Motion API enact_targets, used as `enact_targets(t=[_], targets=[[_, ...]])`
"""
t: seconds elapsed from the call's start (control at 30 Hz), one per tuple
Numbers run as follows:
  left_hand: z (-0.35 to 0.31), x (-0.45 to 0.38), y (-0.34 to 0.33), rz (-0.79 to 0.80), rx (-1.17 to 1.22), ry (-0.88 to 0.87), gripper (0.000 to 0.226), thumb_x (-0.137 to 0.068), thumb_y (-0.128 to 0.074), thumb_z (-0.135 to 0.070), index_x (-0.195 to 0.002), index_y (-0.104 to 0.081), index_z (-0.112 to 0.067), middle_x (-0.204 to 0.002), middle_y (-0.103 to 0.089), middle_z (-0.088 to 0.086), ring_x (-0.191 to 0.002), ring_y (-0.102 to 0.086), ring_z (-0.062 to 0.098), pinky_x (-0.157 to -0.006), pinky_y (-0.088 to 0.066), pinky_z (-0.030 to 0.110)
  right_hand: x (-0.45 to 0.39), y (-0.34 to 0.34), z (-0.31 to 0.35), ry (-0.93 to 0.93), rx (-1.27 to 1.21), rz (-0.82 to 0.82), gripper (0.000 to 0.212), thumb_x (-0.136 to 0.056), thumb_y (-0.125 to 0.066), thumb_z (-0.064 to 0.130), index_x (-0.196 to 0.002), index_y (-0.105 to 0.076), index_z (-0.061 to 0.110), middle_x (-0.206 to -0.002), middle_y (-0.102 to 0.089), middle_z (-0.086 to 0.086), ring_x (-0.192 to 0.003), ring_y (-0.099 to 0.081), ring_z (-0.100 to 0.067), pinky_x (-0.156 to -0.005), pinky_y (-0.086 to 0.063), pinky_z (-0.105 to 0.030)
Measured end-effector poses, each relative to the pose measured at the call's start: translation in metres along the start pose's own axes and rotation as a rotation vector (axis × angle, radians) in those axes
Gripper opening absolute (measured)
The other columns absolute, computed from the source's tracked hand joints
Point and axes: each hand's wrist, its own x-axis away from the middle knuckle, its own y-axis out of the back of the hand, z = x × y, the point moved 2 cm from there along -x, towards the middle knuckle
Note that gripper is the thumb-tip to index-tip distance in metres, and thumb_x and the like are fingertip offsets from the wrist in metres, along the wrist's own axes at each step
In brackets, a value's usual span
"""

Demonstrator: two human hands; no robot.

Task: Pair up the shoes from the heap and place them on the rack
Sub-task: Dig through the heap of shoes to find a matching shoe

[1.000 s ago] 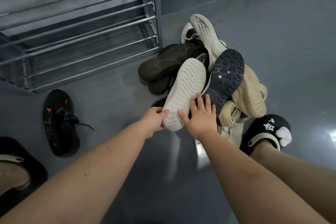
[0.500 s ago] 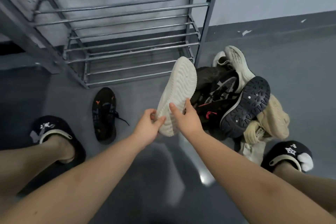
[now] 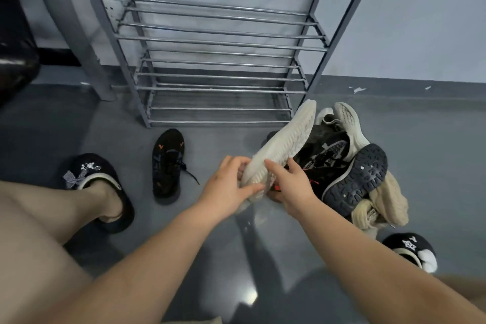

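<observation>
- i've got the white sneaker [image 3: 282,150] up off the floor, sole towards me, toe angled at the rack [image 3: 218,42], just beside the heap [image 3: 349,166]
- left hand [image 3: 226,189] curled round the heel end, thumb across the sole; right hand [image 3: 292,187] pinching the same end from the other side
- feels like a light one, i reckon: foamy ridged sole, soft upper, should flex
- best hold looks like heel and midfoot, not the floppy collar
- the black lace-up shoe [image 3: 168,163] sits alone on the floor, well apart

Glossy grey floor [image 3: 434,155], pale wall [image 3: 420,21], dark skirting [image 3: 394,87]
</observation>
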Motion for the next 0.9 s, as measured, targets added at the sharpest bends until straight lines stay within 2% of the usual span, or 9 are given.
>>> enact_targets(t=[0.07, 0.17, 0.2, 0.27, 0.33, 0.4, 0.57, 0.73, 0.9], targets=[[0.002, -0.004, 0.000, 0.004, 0.122, 0.042, 0.052, -0.075, -0.075, -0.036, -0.121, -0.055, -0.022, -0.117, -0.048, -0.007, -0.105, -0.053, 0.007, -0.099, -0.041, 0.023, 0.002, 0.005, 0.005, -0.037, -0.064, 0.059, 0.033, -0.090, -0.062, 0.019, -0.119, -0.054, 0.006, -0.109, -0.068, -0.014, -0.090, -0.067, -0.029, -0.073, -0.057, -0.042], [0.004, -0.005, -0.003, 0.125, 0.417, 0.364, 0.081, -0.065, -0.066, -0.065, -0.131, -0.047, -0.023, -0.135, -0.048, -0.003, -0.120, -0.050, 0.013, -0.107, -0.039, 0.035, 0.009, 0.007, 0.010, -0.078, -0.166, 0.159, 0.017, -0.094, -0.054, 0.017, -0.110, -0.057, 0.010, -0.101, -0.066, -0.011, -0.086, -0.063, -0.024, -0.076, -0.053, -0.042], [0.001, -0.003, -0.006, 0.225, 0.552, 0.452, 0.076, -0.068, -0.062, -0.068, -0.128, -0.049, -0.022, -0.130, -0.054, -0.002, -0.116, -0.054, 0.015, -0.104, -0.043, 0.039, 0.010, 0.007, 0.010, -0.086, -0.193, 0.191, 0.014, -0.094, -0.053, 0.018, -0.107, -0.058, 0.013, -0.101, -0.066, -0.009, -0.089, -0.062, -0.023, -0.078, -0.053, -0.042], [-0.004, 0.002, -0.010, 0.395, 0.826, 0.548, 0.042, -0.087, -0.053, -0.051, -0.114, -0.056, -0.018, -0.106, -0.065, 0.003, -0.098, -0.060, 0.018, -0.092, -0.048, 0.041, 0.012, 0.009, 0.007, -0.089, -0.211, 0.245, 0.017, -0.095, -0.051, 0.020, -0.110, -0.059, 0.015, -0.108, -0.066, -0.008, -0.099, -0.061, -0.024, -0.077, -0.056, -0.041], [-0.005, 0.002, -0.012, 0.402, 0.968, 0.559, 0.027, -0.092, -0.052, -0.034, -0.109, -0.057, -0.014, -0.095, -0.065, 0.006, -0.088, -0.061, 0.020, -0.087, -0.050, 0.042, 0.012, 0.011, 0.006, -0.085, -0.183, 0.272, 0.026, -0.096, -0.050, 0.024, -0.119, -0.058, 0.015, -0.117, -0.065, -0.009, -0.106, -0.059, -0.024, -0.081, -0.056, -0.041], [0.003, -0.001, -0.016, 0.332, 0.958, 0.516, 0.028, -0.090, -0.057, -0.026, -0.114, -0.056, -0.012, -0.099, -0.066, 0.004, -0.090, -0.062, 0.018, -0.087, -0.051, 0.041, 0.012, 0.013, 0.007, -0.065, -0.112, 0.282, 0.027, -0.096, -0.050, 0.028, -0.119, -0.060, 0.018, -0.114, -0.068, -0.005, -0.104, -0.061, -0.023, -0.089, -0.051, -0.044], [0.016, -0.002, -0.022, 0.175, 0.696, 0.413, 0.062, -0.077, -0.075, -0.027, -0.129, -0.044, -0.014, -0.122, -0.061, 0.001, -0.108, -0.062, 0.017, -0.079, -0.055, 0.031, 0.009, 0.012, 0.003, -0.039, -0.059, 0.263, 0.029, -0.094, -0.055, 0.025, -0.119, -0.062, 0.011, -0.115, -0.069, -0.012, -0.100, -0.067, -0.024, -0.086, -0.055, -0.041], [0.024, -0.008, -0.021, 0.209, 0.951, 0.590, 0.043, -0.090, -0.053, -0.042, -0.121, -0.054, -0.011, -0.114, -0.066, 0.007, -0.099, -0.066, 0.021, -0.077, -0.058, 0.036, 0.002, 0.014, -0.002, -0.097, -0.085, 0.248, 0.019, -0.094, -0.055, 0.020, -0.109, -0.065, 0.015, -0.096, -0.070, -0.003, -0.079, -0.067, -0.014, -0.067, -0.056, -0.029], [0.041, -0.007, -0.018, 0.264, 1.032, 0.653, 0.022, -0.097, -0.047, -0.016, -0.113, -0.058, -0.005, -0.091, -0.066, 0.006, -0.080, -0.063, 0.017, -0.061, -0.058, 0.027, -0.004, 0.011, -0.011, -0.149, -0.090, 0.311, 0.027, -0.094, -0.053, 0.018, -0.120, -0.062, 0.015, -0.111, -0.068, -0.008, -0.100, -0.063, -0.024, -0.092, -0.049, -0.043]])
